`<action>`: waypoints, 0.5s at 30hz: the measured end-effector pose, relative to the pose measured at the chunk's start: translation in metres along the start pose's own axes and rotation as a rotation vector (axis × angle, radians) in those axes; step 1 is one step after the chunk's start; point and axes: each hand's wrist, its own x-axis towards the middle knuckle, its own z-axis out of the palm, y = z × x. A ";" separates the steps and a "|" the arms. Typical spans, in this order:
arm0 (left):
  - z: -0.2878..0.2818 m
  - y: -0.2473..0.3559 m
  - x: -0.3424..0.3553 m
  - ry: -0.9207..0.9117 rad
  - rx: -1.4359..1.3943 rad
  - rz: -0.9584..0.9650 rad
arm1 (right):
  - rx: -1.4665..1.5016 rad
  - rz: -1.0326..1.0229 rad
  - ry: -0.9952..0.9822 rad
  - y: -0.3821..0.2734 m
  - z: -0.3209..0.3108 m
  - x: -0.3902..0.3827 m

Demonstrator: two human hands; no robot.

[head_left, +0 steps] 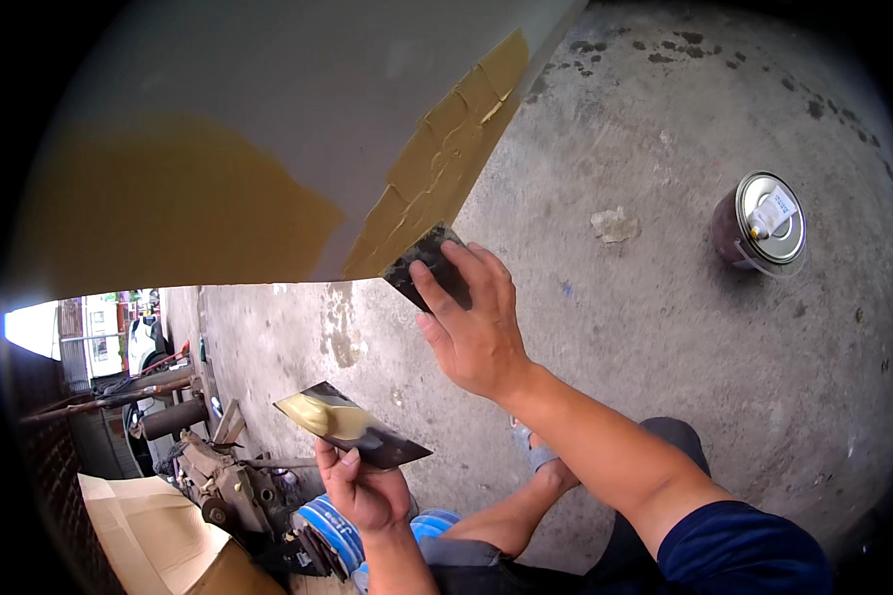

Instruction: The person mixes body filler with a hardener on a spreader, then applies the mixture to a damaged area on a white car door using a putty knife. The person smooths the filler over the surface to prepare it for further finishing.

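Observation:
My right hand (481,322) grips a dark, flat putty spreader (429,266), its edge at the lower corner of a grey panel (318,59). A ridged strip of yellow-brown filler (437,164) runs up the panel's right edge from that corner. Lower down, my left hand (365,488) pinches a dark flat plate (377,441) by its near edge. On that plate lies a mound of pale yellow filler paste (313,412). A wide, smoother yellow-brown patch (169,208) covers the panel's lower left.
A lidded metal can (729,233) stands on the concrete floor at the right, a white tube (772,211) lying on its lid. Greasy machine parts (223,476) and an open cardboard box (154,531) sit at the lower left. My legs are bent below.

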 end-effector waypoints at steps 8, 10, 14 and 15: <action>-0.002 0.001 -0.003 -0.007 0.037 0.017 | -0.004 0.007 -0.062 0.004 0.005 -0.029; -0.005 0.000 -0.005 -0.025 0.032 0.005 | 0.001 -0.010 -0.008 0.005 0.002 -0.016; 0.002 -0.002 -0.005 -0.033 0.020 -0.017 | -0.033 -0.026 -0.048 0.007 0.004 -0.019; 0.004 -0.001 -0.006 -0.025 0.025 -0.022 | -0.014 -0.003 -0.075 0.003 0.001 -0.025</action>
